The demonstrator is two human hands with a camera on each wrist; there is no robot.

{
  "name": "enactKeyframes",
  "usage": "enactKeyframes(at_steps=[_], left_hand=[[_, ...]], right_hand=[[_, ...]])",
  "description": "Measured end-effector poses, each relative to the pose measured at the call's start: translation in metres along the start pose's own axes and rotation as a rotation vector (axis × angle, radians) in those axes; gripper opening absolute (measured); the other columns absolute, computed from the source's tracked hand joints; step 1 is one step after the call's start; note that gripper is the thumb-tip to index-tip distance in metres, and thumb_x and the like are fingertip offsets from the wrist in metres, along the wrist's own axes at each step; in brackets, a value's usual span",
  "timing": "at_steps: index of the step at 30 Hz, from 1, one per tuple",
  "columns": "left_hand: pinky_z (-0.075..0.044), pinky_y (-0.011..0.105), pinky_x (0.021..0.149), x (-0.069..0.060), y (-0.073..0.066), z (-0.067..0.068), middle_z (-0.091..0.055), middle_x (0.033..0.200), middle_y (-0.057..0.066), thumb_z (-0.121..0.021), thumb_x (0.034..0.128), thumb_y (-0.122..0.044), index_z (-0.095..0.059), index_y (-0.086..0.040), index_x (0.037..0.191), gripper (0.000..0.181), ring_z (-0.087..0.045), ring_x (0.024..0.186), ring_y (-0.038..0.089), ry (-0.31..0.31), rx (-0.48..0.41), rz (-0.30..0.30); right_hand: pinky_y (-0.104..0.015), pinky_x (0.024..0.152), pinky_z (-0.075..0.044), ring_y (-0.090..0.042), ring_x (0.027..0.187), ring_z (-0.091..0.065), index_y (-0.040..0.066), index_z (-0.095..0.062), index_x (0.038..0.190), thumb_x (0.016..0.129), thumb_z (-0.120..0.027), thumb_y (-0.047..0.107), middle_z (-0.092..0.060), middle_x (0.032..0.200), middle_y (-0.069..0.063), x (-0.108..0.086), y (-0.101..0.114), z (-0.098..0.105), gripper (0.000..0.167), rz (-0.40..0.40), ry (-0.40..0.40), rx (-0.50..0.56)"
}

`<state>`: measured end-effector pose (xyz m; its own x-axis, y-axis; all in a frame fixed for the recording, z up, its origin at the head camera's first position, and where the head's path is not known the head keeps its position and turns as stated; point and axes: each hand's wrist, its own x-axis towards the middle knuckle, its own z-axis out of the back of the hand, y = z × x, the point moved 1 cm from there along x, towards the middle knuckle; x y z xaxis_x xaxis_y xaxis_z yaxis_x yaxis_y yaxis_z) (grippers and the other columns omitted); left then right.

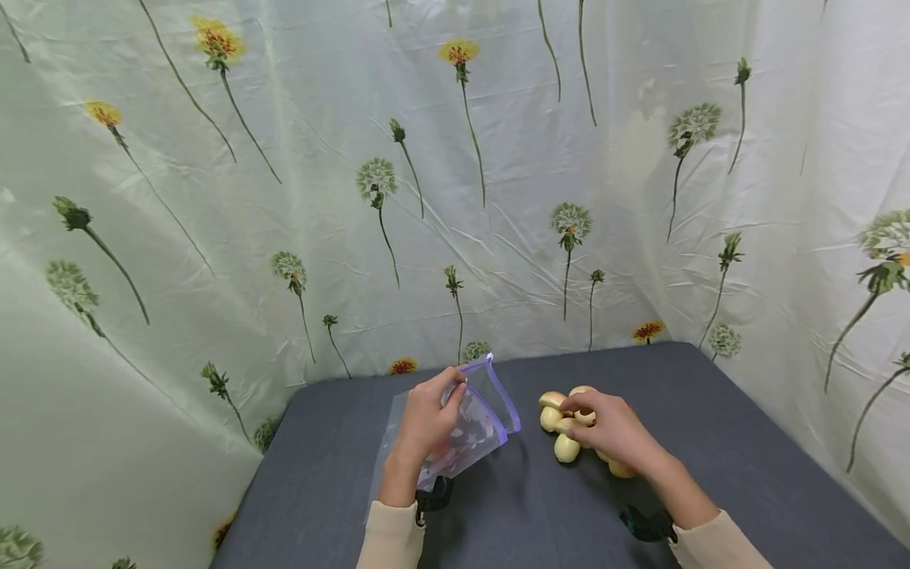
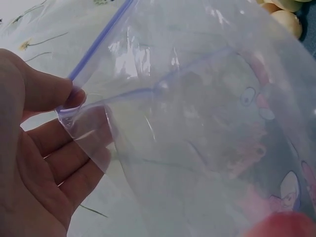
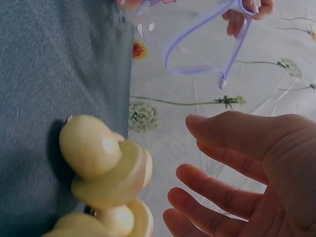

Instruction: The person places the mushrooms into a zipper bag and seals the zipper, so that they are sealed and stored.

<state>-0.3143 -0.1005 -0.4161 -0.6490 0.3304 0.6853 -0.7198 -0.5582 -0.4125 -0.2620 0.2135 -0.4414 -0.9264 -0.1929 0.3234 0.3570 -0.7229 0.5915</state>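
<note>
A clear zip bag (image 1: 472, 431) with a purple zip edge and pink and white prints hangs from my left hand (image 1: 431, 411). Thumb and forefinger pinch a corner of its rim, and the mouth gapes toward the right. Something red (image 2: 284, 228) shows blurred low in the bag; its kind cannot be made out. Pale yellow, mushroom-shaped pieces (image 1: 566, 447) lie heaped on the table. Over that heap is my right hand (image 1: 611, 427), partly covering it. In the right wrist view its fingers (image 3: 222, 190) are loosely bent, apart from the pieces (image 3: 91, 148), holding nothing.
A dark grey cloth covers the table (image 1: 320, 466). Behind it and along both sides hangs a pale curtain (image 1: 426, 237) printed with dandelions. Dark straps (image 1: 647, 523) circle both wrists.
</note>
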Motion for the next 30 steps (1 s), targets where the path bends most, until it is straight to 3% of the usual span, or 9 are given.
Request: enactKeyframes(at_steps=[7,16,20,26,30], left_hand=[[-0.033,0.025,0.05,0.001,0.0,0.0,-0.065,0.083,-0.007,-0.064,0.099,-0.011,-0.066,-0.015,0.101,0.005,-0.036,0.054,0.005,0.02,0.009,-0.002],[-0.034,0.024,0.05,0.0,0.0,0.0,-0.061,0.08,-0.01,-0.06,0.1029,-0.018,-0.065,-0.015,0.102,0.007,-0.036,0.052,0.004,0.058,0.022,0.02],[-0.032,0.024,0.049,0.0,0.0,-0.001,-0.06,0.077,-0.011,-0.062,0.1013,-0.017,-0.065,-0.016,0.099,0.003,-0.032,0.05,0.003,0.05,0.02,0.025],[-0.032,0.024,0.048,-0.001,-0.002,-0.001,-0.061,0.076,-0.009,-0.064,0.0995,-0.014,-0.065,-0.015,0.096,0.004,-0.031,0.05,0.002,0.029,0.021,0.012],[-0.033,0.024,0.049,-0.002,-0.002,-0.001,-0.061,0.077,-0.009,-0.063,0.1004,-0.016,-0.066,-0.014,0.098,0.005,-0.032,0.05,0.003,0.044,0.028,0.013]], right_hand=[[-0.049,0.081,-0.051,-0.036,0.107,-0.063,0.015,-0.073,0.114,0.085,-0.082,0.017,-0.069,0.114,-0.007,-0.011,-0.012,0.013,0.03,-0.049,0.02,0.017],[-0.048,0.079,-0.052,-0.035,0.106,-0.063,0.014,-0.073,0.114,0.084,-0.082,0.019,-0.069,0.116,-0.006,-0.026,-0.022,0.023,0.031,-0.103,0.033,0.007],[-0.047,0.081,-0.052,-0.034,0.107,-0.064,0.017,-0.073,0.114,0.086,-0.081,0.023,-0.069,0.115,-0.006,-0.031,-0.028,0.023,0.03,-0.134,0.045,0.018],[-0.047,0.084,-0.053,-0.033,0.107,-0.066,0.012,-0.072,0.119,0.087,-0.08,0.025,-0.069,0.118,-0.005,-0.037,-0.033,0.017,0.035,-0.181,0.067,0.029],[-0.045,0.077,-0.053,-0.026,0.099,-0.067,0.013,-0.072,0.117,0.085,-0.082,0.027,-0.07,0.116,-0.004,-0.039,-0.036,0.013,0.036,-0.197,0.062,-0.021]])
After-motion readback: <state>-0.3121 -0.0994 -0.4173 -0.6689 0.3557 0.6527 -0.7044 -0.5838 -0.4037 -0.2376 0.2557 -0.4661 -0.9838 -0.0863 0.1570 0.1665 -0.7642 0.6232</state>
